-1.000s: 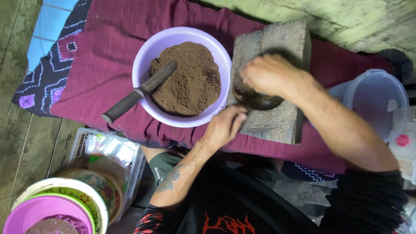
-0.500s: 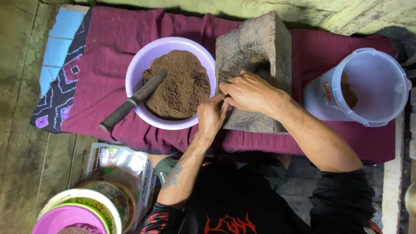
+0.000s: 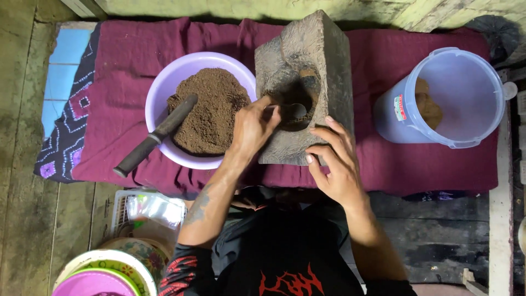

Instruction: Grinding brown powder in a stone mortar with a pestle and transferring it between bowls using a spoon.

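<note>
Wooden block (image 3: 312, 82), grey-brown and worn, with a dark hollow in its top face, is sitting on the maroon cloth (image 3: 394, 164) between the lilac bowl (image 3: 164, 93) of brown powder and the clear bucket (image 3: 460, 98). Left hand (image 3: 255, 126) is pinching a metal spoon (image 3: 293, 111) in the hollow. Right hand (image 3: 337, 161), fingers spread, holding nothing, is touching the block's near edge; 0.5 s ago it was covering the hollow.

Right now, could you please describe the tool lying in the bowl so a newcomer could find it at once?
On the maroon cloth, left of the grey wooden block, sits a lilac plastic bowl of brown powder. The dark stick-like tool slants across its near-left rim, handle jutting out, untouched by either hand.
</note>
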